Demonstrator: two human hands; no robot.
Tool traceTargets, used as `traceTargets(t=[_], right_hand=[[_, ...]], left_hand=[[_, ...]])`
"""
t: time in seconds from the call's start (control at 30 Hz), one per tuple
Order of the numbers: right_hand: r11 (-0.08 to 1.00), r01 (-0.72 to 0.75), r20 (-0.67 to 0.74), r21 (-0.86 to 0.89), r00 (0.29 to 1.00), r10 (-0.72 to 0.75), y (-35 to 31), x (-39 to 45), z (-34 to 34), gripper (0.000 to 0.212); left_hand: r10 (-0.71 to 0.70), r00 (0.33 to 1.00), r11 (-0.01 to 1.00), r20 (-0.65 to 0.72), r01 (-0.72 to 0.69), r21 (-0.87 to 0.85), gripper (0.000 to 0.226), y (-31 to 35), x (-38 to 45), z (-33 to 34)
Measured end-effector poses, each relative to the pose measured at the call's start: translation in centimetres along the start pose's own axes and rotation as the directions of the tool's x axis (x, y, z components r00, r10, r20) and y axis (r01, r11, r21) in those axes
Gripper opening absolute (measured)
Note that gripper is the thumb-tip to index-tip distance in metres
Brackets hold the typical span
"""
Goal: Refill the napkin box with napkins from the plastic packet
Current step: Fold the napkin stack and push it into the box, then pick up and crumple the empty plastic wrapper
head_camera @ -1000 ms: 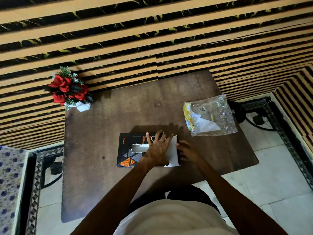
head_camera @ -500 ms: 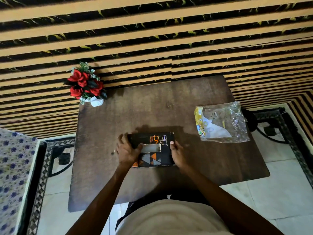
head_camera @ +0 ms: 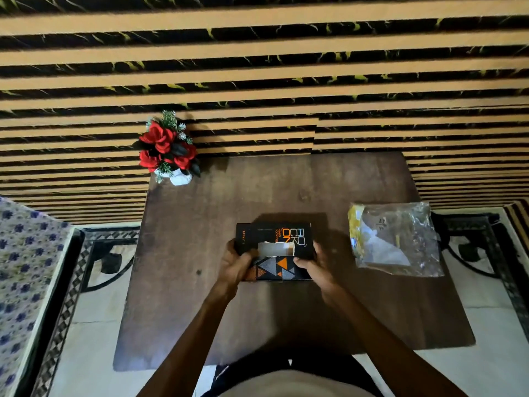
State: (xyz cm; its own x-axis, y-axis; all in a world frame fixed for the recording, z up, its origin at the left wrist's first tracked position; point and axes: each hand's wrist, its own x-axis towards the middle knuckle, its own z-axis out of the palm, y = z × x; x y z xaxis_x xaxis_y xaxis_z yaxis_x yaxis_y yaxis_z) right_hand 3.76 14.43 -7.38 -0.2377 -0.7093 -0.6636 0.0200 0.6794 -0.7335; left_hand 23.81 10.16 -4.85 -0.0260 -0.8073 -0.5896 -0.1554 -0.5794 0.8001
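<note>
Head view looks down on a dark wooden table (head_camera: pixel 200 310) set against a striped wall, and just below the centre of the frame lies the napkin box (head_camera: pixel 273 250), black with orange lettering and triangles. Both hands close on it, one at each short end: the left hand (head_camera: pixel 237 263) wraps the left end with its thumb over the top face, and the right hand (head_camera: pixel 313 265) clasps the right end the same way. Gripping at the two ends probably steadies the box and leaves its top slot clear, where a pale napkin (head_camera: pixel 276 248) shows through the opening (whether the stack sits fully inside cannot be told). At the right of the frame, well apart from the box, the plastic packet (head_camera: pixel 398 239) lies crumpled and mostly flat, with something white visible inside, so I judge the refill is at or near its end. A small pot of red flowers (head_camera: pixel 167 149) stands in the table's upper left corner, out of the way.
</note>
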Motion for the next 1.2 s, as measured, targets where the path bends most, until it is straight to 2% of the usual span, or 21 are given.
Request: traceTargets(t=[0.1,0.23,0.43,0.57,0.83,0.9,0.93,1.0,1.07,1.1,1.13,1.2], right_hand=[[0.997,0.078,-0.036,-0.005,0.996,-0.078,-3.8,2.6,-0.8,0.069],[0.989,0.146,-0.095,-0.022,0.985,-0.147,-10.2,7.9,-1.3,0.051],[0.979,0.186,-0.133,-0.077,0.972,-0.195,-16.4,15.4,-0.9,0.053],[0.980,0.184,-0.120,-0.080,0.974,-0.193,-18.0,18.5,-0.3,0.047],[0.972,0.177,-0.107,-0.153,0.975,-0.194,-18.8,20.8,1.2,0.050],[0.971,0.170,-0.107,-0.168,0.976,-0.189,-19.1,20.4,1.2,0.056],[0.970,0.162,-0.123,-0.179,0.975,-0.185,-19.1,20.2,1.1,0.061],[0.967,0.173,-0.181,-0.189,0.962,-0.207,-19.0,19.2,0.6,0.063],[0.962,0.209,-0.218,-0.176,0.945,-0.245,-18.7,17.4,-0.1,0.054],[0.961,0.222,-0.218,-0.163,0.942,-0.254,-18.3,16.4,-0.8,0.047],[0.961,0.238,-0.207,-0.144,0.942,-0.264,-17.9,15.4,-1.5,0.041],[0.955,0.274,-0.200,-0.111,0.936,-0.291,-16.1,13.5,-3.6,0.032]], left_hand=[[0.053,0.998,0.998,0.041,-0.051,-0.038,0.044,3.4,2.8,0.8],[0.086,0.993,0.995,0.085,-0.081,-0.063,0.054,9.2,8.1,1.5],[0.159,0.981,0.987,0.108,-0.158,-0.022,0.054,14.9,15.9,1.9],[0.181,0.975,0.984,0.130,-0.180,-0.014,0.057,15.9,19.7,1.7],[0.095,0.991,0.995,0.092,-0.094,-0.015,0.057,15.9,22.7,1.4],[0.062,0.997,0.998,0.041,-0.061,-0.027,0.060,16.4,22.4,1.6],[0.072,0.997,0.997,-0.037,-0.072,-0.001,0.063,16.4,22.2,1.7],[0.217,0.942,0.961,-0.256,-0.160,0.228,0.065,16.2,21.1,2.0],[0.448,0.819,0.851,-0.359,-0.267,0.452,0.055,15.7,19.3,2.8],[0.522,0.782,0.811,-0.341,-0.332,0.482,0.047,15.6,18.3,3.6],[0.552,0.781,0.794,-0.292,-0.385,0.471,0.040,15.4,17.3,4.6],[0.507,0.849,0.823,-0.149,-0.426,0.375,0.025,14.9,15.0,7.5]])
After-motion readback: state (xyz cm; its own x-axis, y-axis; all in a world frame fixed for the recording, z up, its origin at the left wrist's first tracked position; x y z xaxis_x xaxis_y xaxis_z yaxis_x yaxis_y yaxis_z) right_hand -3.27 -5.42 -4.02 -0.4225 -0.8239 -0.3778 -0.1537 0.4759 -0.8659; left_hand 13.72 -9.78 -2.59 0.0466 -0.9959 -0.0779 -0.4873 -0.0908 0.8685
